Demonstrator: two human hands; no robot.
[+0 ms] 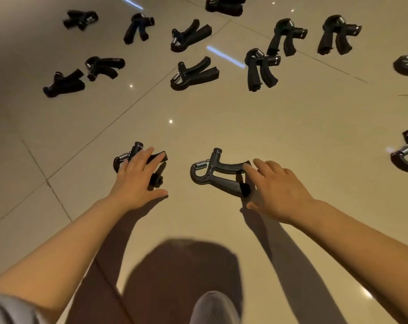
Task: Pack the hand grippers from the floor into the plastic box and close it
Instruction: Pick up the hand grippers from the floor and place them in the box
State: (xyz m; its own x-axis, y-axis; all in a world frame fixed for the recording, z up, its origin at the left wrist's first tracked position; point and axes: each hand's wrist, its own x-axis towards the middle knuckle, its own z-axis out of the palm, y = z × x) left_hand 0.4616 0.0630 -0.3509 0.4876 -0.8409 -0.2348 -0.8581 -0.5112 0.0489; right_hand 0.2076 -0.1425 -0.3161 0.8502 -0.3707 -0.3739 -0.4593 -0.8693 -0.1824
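Several black hand grippers with steel springs lie scattered on the glossy beige tiled floor point(221, 127). My left hand point(137, 178) rests flat on top of one hand gripper point(130, 155), fingers spread over its handles, not closed around it. My right hand point(277, 188) is open beside a second hand gripper point(218, 171), its fingertips touching the ends of the handles. No plastic box is in view.
More hand grippers lie further out: a pair at mid-left point(65, 84), two in the centre point(193, 73), others at the back right point(336, 33) and the right edge point(406, 155). My shoe point(214, 307) shows at the bottom.
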